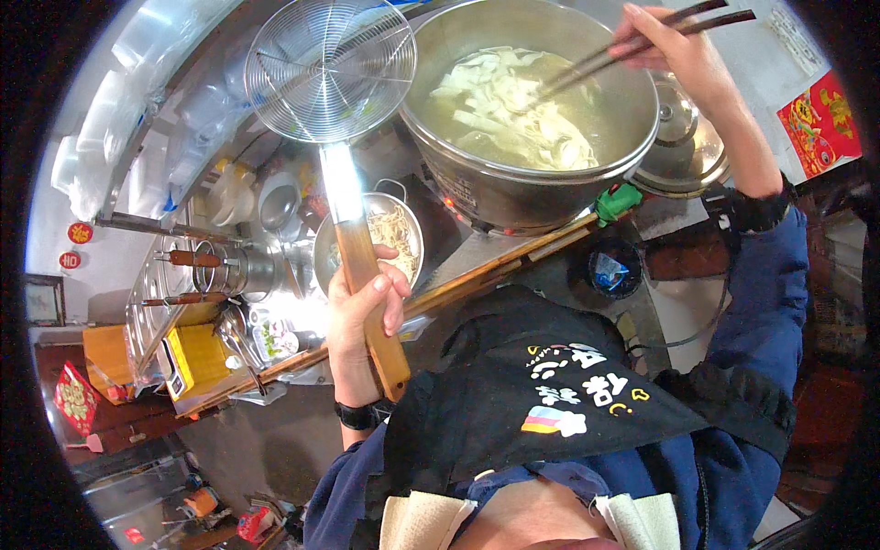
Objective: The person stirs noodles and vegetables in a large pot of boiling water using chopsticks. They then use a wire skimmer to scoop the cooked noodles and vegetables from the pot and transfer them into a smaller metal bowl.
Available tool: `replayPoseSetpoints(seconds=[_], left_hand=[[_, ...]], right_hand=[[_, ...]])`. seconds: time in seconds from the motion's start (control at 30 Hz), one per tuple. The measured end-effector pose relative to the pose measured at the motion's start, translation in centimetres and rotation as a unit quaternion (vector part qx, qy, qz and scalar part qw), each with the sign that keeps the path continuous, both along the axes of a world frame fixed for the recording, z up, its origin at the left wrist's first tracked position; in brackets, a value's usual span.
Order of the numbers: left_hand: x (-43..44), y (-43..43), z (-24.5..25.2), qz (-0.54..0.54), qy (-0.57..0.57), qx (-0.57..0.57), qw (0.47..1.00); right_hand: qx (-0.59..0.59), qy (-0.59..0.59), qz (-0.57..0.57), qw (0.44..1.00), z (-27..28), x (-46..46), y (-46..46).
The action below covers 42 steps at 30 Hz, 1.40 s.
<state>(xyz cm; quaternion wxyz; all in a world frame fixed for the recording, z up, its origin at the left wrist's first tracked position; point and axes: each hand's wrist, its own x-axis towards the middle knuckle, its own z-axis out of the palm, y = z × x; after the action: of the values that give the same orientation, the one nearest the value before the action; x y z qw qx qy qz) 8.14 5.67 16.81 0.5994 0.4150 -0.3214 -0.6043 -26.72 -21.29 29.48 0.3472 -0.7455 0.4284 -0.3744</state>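
A large steel pot point(454, 148) holds wide pale noodles point(509, 96) in cloudy liquid. My right hand point(663, 41), above the pot's right rim, grips a pair of dark chopsticks point(612, 51); their blurred tips reach the noodles. Left of the pot, my left hand point(371, 295) is closed around the wooden handle of a round wire strainer point(330, 69). The strainer's basket is raised beside the pot's left rim, with a few green bits on its wire. Behind my left hand lies a metal pan point(323, 258) with thin noodles point(392, 237) in it.
A metal lid point(687, 151) leans right of the pot. A green cloth point(617, 204) is at the wooden counter edge point(502, 261). Ladles point(278, 206), a yellow box point(199, 357) and a tub of chopped vegetables point(275, 337) are at left. Below the counter stands a dark bin point(614, 268).
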Motion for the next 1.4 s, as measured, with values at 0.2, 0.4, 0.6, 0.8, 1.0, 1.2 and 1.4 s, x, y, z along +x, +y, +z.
replayPoseSetpoints(seconds=[0.2,0.4,0.6,0.8,1.0,1.2,1.4], left_hand=[[0.1,0.6,0.1,-0.004,0.0,0.002,1.0],[0.5,1.7,0.2,0.019,-0.031,-0.011,0.999],[0.7,2.3,0.1,0.054,-0.033,-0.006,0.998],[1.2,1.8,0.1,0.058,-0.019,0.006,0.998],[1.7,1.0,-0.1,0.029,-0.036,-0.008,0.999],[1.9,0.5,-0.2,0.007,-0.027,0.002,1.0],[1.7,0.2,-0.4,-0.012,-0.031,-0.002,0.999]], right_hand=[[-0.01,-0.126,-0.022,0.992,-3.3,7.5,-5.4],[0.026,-0.046,-0.069,0.996,-9.2,14.4,-12.9],[-0.027,0.087,-0.048,0.995,-12.6,13.9,-13.5],[0.092,0.072,0.005,0.993,-10.0,7.8,-10.0],[0.078,0.06,-0.017,0.995,-8.7,1.8,-5.0],[0.075,0.089,-0.026,0.993,-1.0,-1.3,-0.2],[0.053,0.037,0.136,0.989,-0.1,1.4,5.1]])
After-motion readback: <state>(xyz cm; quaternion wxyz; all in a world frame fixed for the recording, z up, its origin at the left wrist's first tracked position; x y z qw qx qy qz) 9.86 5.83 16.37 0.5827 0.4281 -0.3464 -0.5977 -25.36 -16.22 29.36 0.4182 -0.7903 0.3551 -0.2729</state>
